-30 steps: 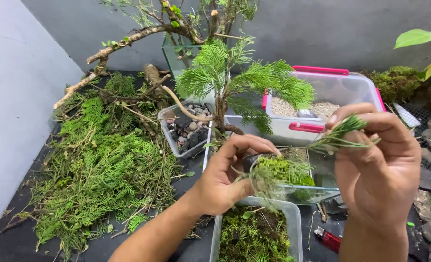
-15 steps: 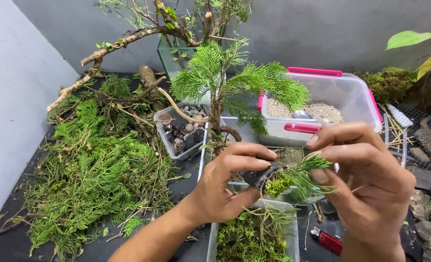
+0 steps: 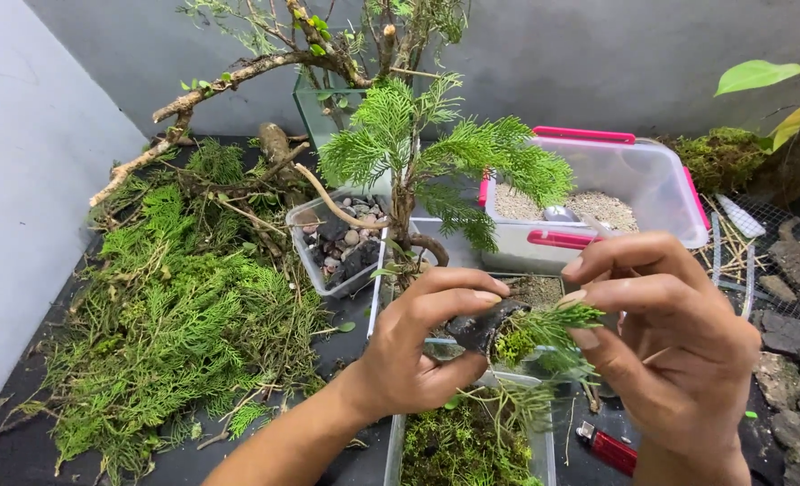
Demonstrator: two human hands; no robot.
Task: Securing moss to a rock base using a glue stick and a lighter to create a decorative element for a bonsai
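Left hand: closed in a pinch on a small dark pot holding bright green moss, carried above a clear tub of moss. Right hand: fingers closed around a green conifer sprig, its tip now resting at the pot's rim, touching the moss; a second ago that sprig was held up and apart to the right, so sprig and pot have been brought together and the cutting appears to be going into the pot. Behind the hands: a small conifer tree with a curved trunk; a clear tray of pebbles to its left; a clear box with pink clasps holding pale grit. Left side: heap of cut green foliage on the dark table. Lower right: red lighter, grey stones.
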